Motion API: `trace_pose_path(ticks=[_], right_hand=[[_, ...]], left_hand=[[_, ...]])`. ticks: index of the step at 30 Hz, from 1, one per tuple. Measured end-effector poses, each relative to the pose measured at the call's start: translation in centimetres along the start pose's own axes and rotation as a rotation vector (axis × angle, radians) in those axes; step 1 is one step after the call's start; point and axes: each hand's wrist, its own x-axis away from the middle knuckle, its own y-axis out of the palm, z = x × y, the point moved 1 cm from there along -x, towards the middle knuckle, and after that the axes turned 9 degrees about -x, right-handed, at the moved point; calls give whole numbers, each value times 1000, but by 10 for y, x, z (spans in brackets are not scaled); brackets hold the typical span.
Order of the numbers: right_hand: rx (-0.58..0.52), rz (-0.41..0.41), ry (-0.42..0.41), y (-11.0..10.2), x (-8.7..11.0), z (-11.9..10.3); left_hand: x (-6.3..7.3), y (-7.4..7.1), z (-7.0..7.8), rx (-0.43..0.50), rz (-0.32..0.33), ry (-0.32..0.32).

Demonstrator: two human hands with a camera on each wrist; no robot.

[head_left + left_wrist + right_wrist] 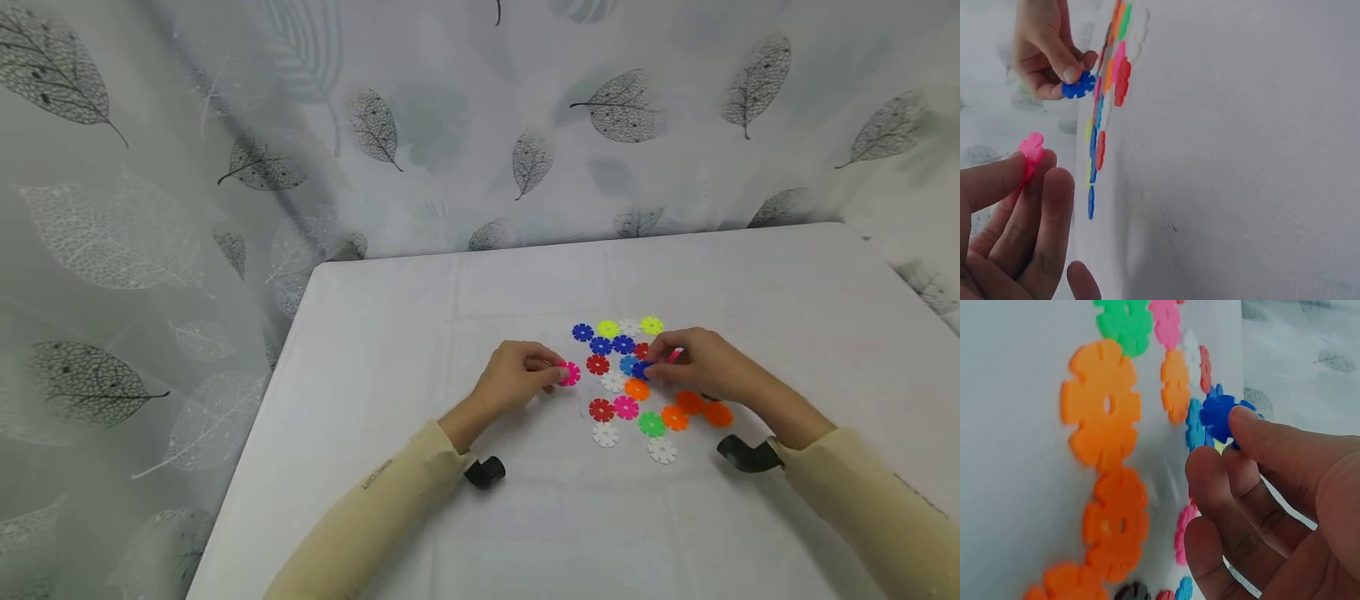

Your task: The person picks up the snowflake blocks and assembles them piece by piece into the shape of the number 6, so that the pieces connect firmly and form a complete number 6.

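Between thumb and fingers, my left hand (516, 375) pinches a pink notched plastic disc (1032, 150) at the left side of the scattered discs. My right hand (701, 362) pinches a dark blue notched disc (1217, 417) over the right part of the spread. In the head view, a light blue disc (627, 365) lies just left of the right fingertips. A red disc (597, 364) and a white disc (613, 382) lie between the two hands. Under the right hand some discs are partly hidden.
More discs lie flat on the white tabletop (405, 333): blue and yellow ones at the back, orange discs (675, 418) and a green disc (652, 424) nearer me. A leaf-patterned curtain (450, 125) hangs behind the table. Black camera mounts (486, 472) sit at both wrists.
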Motion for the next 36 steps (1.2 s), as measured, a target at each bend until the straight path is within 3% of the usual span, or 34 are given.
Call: trace_pose_path(ticks=[7, 13, 21, 36], right_hand=[[-58, 41, -86, 6, 0, -14], [-134, 83, -186, 12, 1, -26], [-221, 69, -276, 19, 1, -37], [-157, 157, -344, 25, 3, -43]], left_hand=[[2, 4, 2, 96, -38, -62], [4, 6, 5, 185, -79, -67], [6, 8, 9, 294, -121, -68], [10, 8, 11, 439, -125, -104]])
